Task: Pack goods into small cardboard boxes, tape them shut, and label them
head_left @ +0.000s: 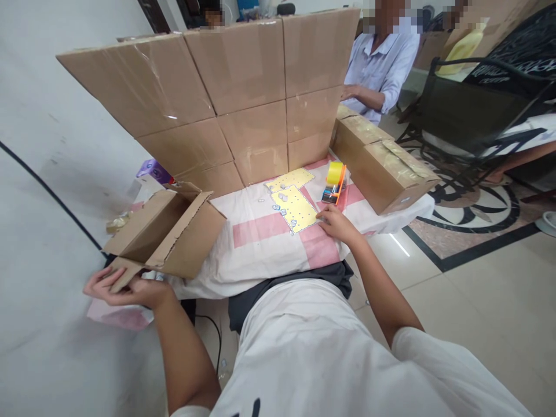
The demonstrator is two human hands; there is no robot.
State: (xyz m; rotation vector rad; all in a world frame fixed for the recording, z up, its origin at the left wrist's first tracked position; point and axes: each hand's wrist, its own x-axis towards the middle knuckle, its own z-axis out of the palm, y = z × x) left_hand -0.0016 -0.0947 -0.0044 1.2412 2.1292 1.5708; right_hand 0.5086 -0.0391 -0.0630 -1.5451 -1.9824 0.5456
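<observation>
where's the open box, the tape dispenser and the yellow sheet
open box (185, 240): head view, on its outer side wall
tape dispenser (333, 184): head view, on its orange frame
yellow sheet (299, 209): head view, mid-sheet

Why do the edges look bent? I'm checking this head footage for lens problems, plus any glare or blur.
Head view: wide-angle distortion bows the cardboard wall and the floor edges; glare streaks show on the box tape and the floor tile; lighting is soft and even; the left hand on the open box's flap and the right hand stay sharp.
</observation>
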